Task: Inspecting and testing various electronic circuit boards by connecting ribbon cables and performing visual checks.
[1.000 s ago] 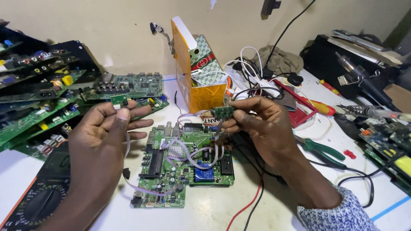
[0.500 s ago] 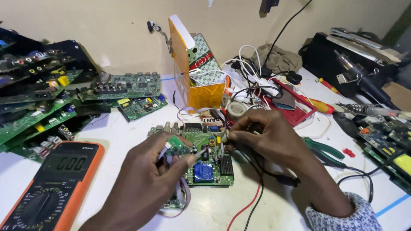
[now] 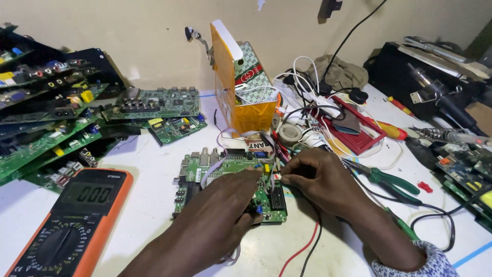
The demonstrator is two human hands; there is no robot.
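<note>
Now both your hands have come down onto the green circuit board (image 3: 205, 177) mid-desk: left hand (image 3: 225, 205) pressed flat over it, right hand (image 3: 320, 179) pinching something small, hidden, at its edge, so close work is under way.

wall (image 3: 128, 46): plain beige plaster, scuffed, close behind the bench | bench top (image 3: 154, 169): white, smudged, with a strip of blue tape (image 3: 471, 255) at its right edge | light: soft and even, with faint shadows | floor, windows: out of view
</note>
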